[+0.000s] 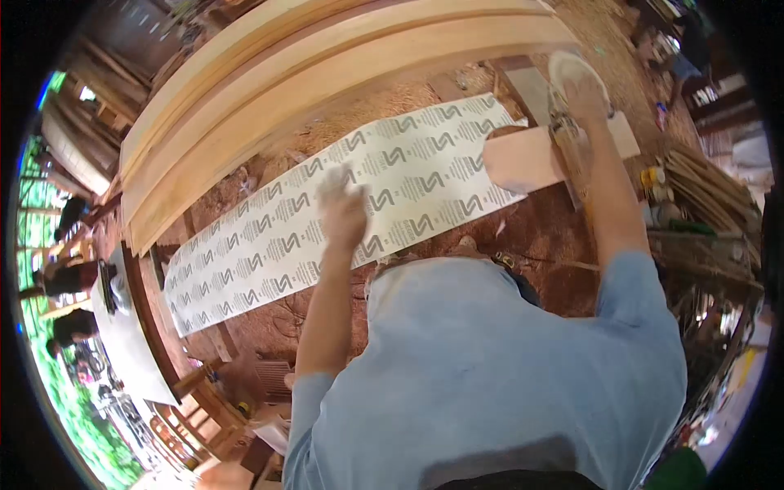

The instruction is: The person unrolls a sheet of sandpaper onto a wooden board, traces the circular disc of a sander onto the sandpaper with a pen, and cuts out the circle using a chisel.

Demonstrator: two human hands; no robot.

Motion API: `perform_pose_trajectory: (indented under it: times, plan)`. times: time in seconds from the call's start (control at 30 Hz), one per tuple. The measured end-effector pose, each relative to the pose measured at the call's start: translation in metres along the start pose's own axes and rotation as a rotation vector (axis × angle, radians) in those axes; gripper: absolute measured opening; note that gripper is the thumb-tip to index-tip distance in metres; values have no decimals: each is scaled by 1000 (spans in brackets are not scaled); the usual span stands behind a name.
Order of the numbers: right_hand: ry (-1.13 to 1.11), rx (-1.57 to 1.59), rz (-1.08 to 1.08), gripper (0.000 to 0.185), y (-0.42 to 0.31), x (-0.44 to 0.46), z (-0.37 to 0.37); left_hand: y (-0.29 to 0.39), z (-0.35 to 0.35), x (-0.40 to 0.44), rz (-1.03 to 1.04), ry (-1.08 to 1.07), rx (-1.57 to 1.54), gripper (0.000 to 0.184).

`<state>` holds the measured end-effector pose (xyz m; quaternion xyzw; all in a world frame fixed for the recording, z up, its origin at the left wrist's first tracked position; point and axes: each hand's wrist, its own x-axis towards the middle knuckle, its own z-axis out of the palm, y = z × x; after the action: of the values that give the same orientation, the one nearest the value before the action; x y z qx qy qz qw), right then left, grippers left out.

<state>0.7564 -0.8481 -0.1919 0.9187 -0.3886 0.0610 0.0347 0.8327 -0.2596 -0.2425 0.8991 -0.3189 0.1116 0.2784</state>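
My left hand is raised over a long white sheet printed with repeated grey logos. Its fingers are smeared by motion, so I cannot see whether it holds anything. My right hand reaches to a round, pale, shallow thing like a bowl or disc, its fingers over or inside it. Their grip is not clear. Below the right wrist, a flat light-brown board with a rounded end overlaps the sheet's right end. Across it lies a narrow wooden piece, partly behind my forearm.
Long, curved wooden planks lie side by side beyond the sheet. Reddish sawdust covers the ground. At right are a bundle of thin sticks and a cluttered wooden bench. Other people are by a pale board at left.
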Motion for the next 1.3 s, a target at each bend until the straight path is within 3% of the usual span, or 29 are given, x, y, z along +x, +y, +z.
perform_pose_trajectory:
  times: [0.07, 0.1, 0.13, 0.17, 0.27, 0.33, 0.4, 0.53, 0.6, 0.63, 0.7, 0.97, 1.0, 1.07, 1.17, 1.2, 1.23, 1.27, 1.3]
  plan:
    - [-29, 53, 14, 85, -8, -19, -21, 28, 30, 16, 18, -300, 51, 31]
    - [-29, 84, 28, 83, -11, -24, -21, 33, 45, 10, 221, -221, 109, 35]
    - [-5, 92, 13, 82, -10, -24, -17, 38, 59, 11, 68, -408, 33, 35]
    - [24, 103, 5, 82, -8, -22, -11, 43, 67, 10, 9, -457, 80, 46]
    - [56, 78, -18, 80, 0, -13, 3, 41, 67, 11, -39, -578, 97, 55]
    - [29, -100, -104, 75, 5, -6, 5, 44, 63, 10, -73, -553, 37, 58]
    - [99, 44, -97, 68, 5, -12, 7, 40, 69, 9, -32, -553, 60, 57]
    - [101, -162, -236, 62, 66, 47, 80, 42, 58, 7, -56, -545, 41, 53]
    - [-13, 89, -32, 62, 15, -3, 11, 34, 64, 2, -7, -472, -54, 45]
    - [-9, 112, -38, 62, 12, -6, 8, 27, 58, 3, -26, -454, -48, 45]
    - [-6, 132, -74, 62, 15, -5, 11, 11, 43, 2, 52, -630, -61, 42]
    - [33, 147, -31, 64, 7, -41, 12, -86, -6, -31, -292, -428, 186, 40]
    - [74, 178, -93, 54, 10, -43, 20, -83, -9, -30, -296, -454, 220, 38]
    - [-146, -257, -308, 51, -68, -111, -80, -82, -12, -28, -292, -548, 292, 36]
    - [216, 161, -146, 79, -19, -101, -14, -97, 13, -39, -179, -381, 357, 35]
    - [120, 115, -105, 84, -27, -117, -38, -81, 5, -29, -279, -370, 255, 37]
    - [143, 77, -66, 82, -28, -121, -39, -96, 19, -36, -213, -253, 248, 46]
    - [160, 51, -44, 80, -26, -125, -34, -90, 22, -36, -169, -267, 233, 46]
    - [168, 48, -13, 80, -22, -132, -34, -84, 17, -34, -227, -246, 208, 49]
